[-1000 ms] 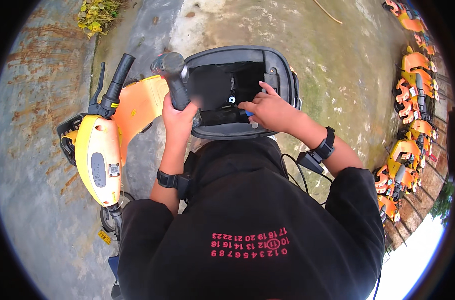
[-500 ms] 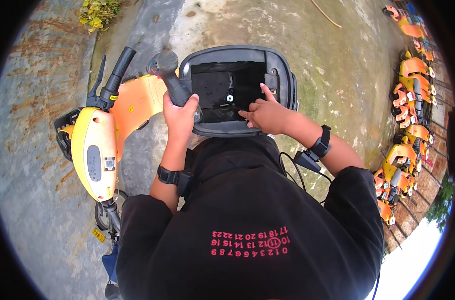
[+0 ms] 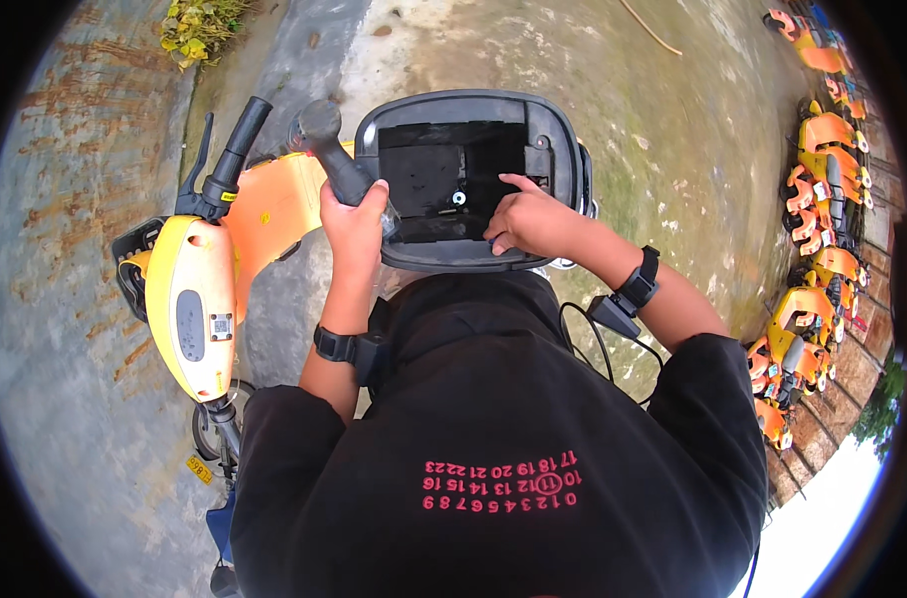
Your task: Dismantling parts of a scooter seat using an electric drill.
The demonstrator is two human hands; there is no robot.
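My left hand (image 3: 351, 221) grips a dark cordless power drill (image 3: 329, 149) by its handle, at the left side of an open black storage box (image 3: 463, 96) on the scooter. My right hand (image 3: 523, 219) is at the box's right part, index finger reaching out, the other fingers curled in around something small and bluish that I cannot make out. A small silver washer-like fitting (image 3: 459, 198) sits on the black floor inside the box.
The scooter's yellow front body (image 3: 189, 299) and black handlebar (image 3: 239, 140) are at my left. A row of yellow-orange scooters (image 3: 812, 319) lines the right side. Leafy plants (image 3: 196, 25) are at the upper left, and a thin pipe (image 3: 652, 30) lies on the concrete.
The drill and my left hand have shifted slightly up and left. My right hand's fingers have curled lower toward the box's front, and its raised index finger has tipped over to the left.
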